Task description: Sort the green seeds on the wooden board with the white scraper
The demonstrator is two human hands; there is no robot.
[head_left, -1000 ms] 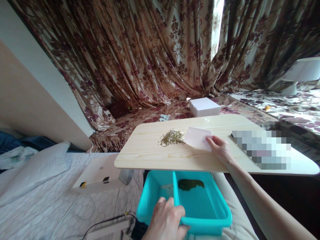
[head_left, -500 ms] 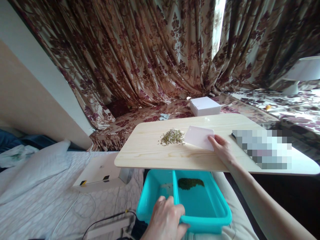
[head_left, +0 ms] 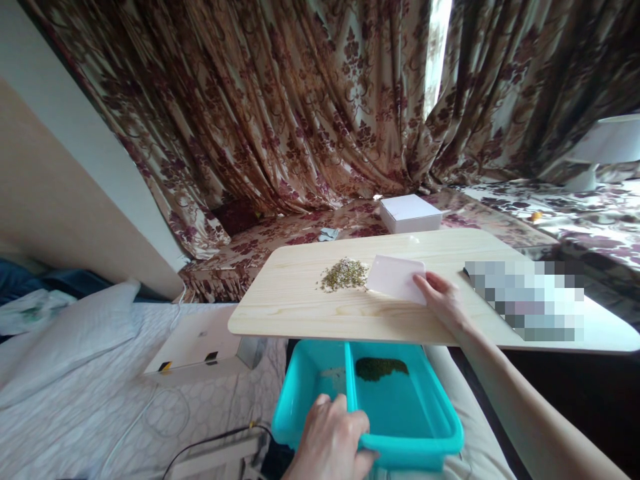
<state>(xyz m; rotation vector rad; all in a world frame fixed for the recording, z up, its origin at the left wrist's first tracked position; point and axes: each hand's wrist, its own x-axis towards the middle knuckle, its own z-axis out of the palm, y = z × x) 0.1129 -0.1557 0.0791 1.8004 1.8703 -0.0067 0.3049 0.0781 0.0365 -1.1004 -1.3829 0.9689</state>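
My right hand (head_left: 440, 297) pinches the right end of a white plastic scraper sheet (head_left: 395, 277) over the wooden tabletop (head_left: 300, 317). The sheet's left edge is close beside a loose pile of green and pale beans or grains (head_left: 345, 275). Below the table's front edge, my left hand (head_left: 333, 433) grips the near rim of a turquoise two-compartment bin (head_left: 415, 417) by its divider. Dark green grains (head_left: 383, 368) lie at the far end of the right compartment. A few pale grains (head_left: 336, 373) show in the left compartment, partly hidden by my hand.
A pixelated flat object (head_left: 525, 300) lies on the table's right side. Behind the table is a white box (head_left: 411, 210). To the left, a white carton (head_left: 200, 340), a pillow (head_left: 75, 333) and cables (head_left: 215, 437) are on the bed. A lamp (head_left: 607, 140) stands far right.
My right hand has shifted the white scraper sheet slightly left and toward me, and the sheet's tilt has altered a little. My left hand stays on the bin's rim.
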